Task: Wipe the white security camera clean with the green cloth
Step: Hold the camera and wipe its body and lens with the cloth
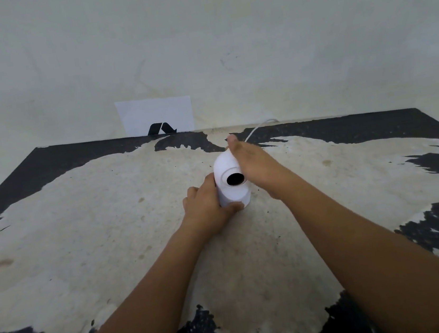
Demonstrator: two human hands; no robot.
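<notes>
The white security camera (231,184) stands upright in the middle of the worn table (83,238), its round black lens facing me. My left hand (207,209) grips its base from the left, thumb across the front bottom. My right hand (253,162) lies against the camera's right and back side, thumb up, fingers hidden behind the body. A white cable (256,127) runs from behind the camera toward the wall. No green cloth shows anywhere in the head view; whether one lies under my right palm is hidden.
The table top is black with a large peeled pale patch. A white sheet of paper with a black logo (155,117) leans on the wall at the table's far edge. The pale wall (198,44) rises right behind.
</notes>
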